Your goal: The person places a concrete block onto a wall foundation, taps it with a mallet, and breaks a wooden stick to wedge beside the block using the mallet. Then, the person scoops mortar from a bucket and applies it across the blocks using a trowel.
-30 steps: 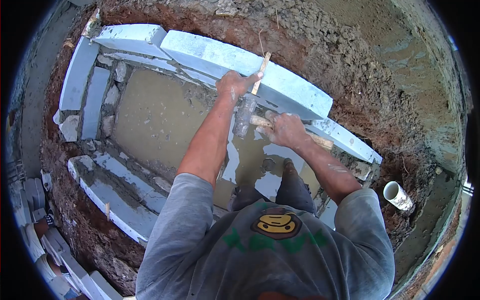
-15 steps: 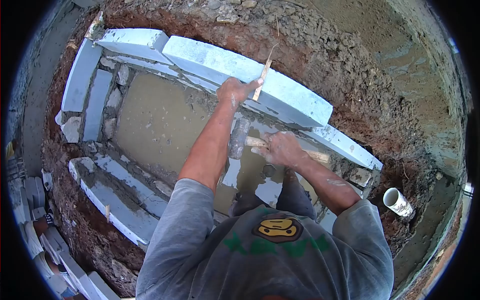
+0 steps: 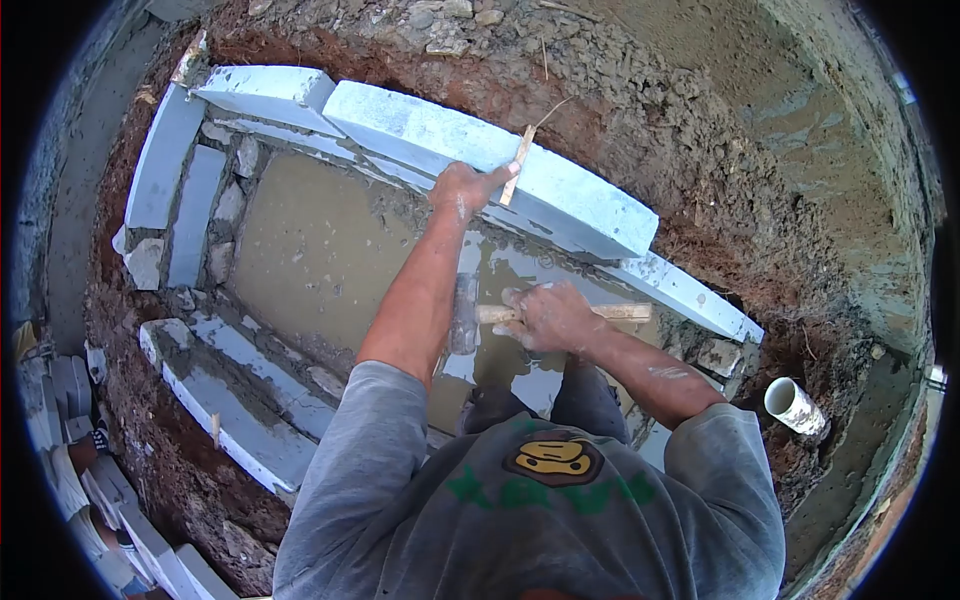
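Note:
My left hand (image 3: 468, 190) is at the inner edge of a long pale block (image 3: 480, 140), its thumb pressing against a thin wooden stick (image 3: 518, 165) that crosses the block. The fingers below are partly hidden. My right hand (image 3: 548, 317) is wrapped round the wooden handle (image 3: 625, 312) of a hammer, over the muddy water. The grey hammer head (image 3: 465, 314) points left, beside my left forearm and clear of the block.
Pale blocks (image 3: 165, 160) border a pit of muddy water (image 3: 310, 230). A white pipe (image 3: 793, 404) rises from the soil at right. More blocks (image 3: 150, 540) and another person's feet (image 3: 98, 440) are at lower left.
My right hand has moved down and slightly left with the hammer, away from the block and stick. My left hand stays at the stick, which looks slightly shifted.

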Available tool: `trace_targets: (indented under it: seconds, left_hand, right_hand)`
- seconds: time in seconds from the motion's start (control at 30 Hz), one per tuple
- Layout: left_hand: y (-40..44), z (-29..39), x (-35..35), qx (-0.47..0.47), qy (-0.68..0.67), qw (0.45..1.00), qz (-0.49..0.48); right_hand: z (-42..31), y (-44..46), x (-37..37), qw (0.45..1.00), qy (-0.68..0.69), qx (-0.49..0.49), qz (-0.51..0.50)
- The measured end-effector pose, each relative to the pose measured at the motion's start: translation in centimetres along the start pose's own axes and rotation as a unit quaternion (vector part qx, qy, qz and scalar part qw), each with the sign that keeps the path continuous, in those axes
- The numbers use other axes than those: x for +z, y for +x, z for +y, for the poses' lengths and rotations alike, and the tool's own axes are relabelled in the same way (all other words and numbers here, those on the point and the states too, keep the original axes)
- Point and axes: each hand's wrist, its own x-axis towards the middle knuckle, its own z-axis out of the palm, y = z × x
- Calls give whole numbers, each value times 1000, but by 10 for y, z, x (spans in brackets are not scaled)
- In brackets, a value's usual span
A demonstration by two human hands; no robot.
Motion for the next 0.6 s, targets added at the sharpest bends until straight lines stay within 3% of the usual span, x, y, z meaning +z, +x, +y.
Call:
trace_targets:
  seconds: [0.03,0.13,0.17,0.27,0.3,0.4,0.5,0.6]
  left_hand:
    - [-3,1,-2,-2,0,1000,-2]
    - [0,2,-7,-5,0,1000,-14]
    - [-2,0,-4,-7,-3,1000,-23]
    - [-3,2,-1,-8,7,1000,18]
    - [-2,2,-1,-16,0,1000,-5]
    - [2,-3,3,23,-6,999,44]
    - [4,-2,4,17,0,999,45]
    - [4,-3,4,9,-1,999,40]
  right_hand:
    - [-2,-2,-1,999,-10,-44,-25]
    - [15,-1,-42,998,-7,-27,-64]
    - [37,8,-46,999,26,43,-10]
    - [44,20,-37,991,-28,109,72]
    - [36,19,-35,989,-1,140,54]
    - [13,3,-5,993,37,102,46]
    - [-7,-6,-10,998,1,-43,-46]
    - [16,6,-52,996,62,61,-32]
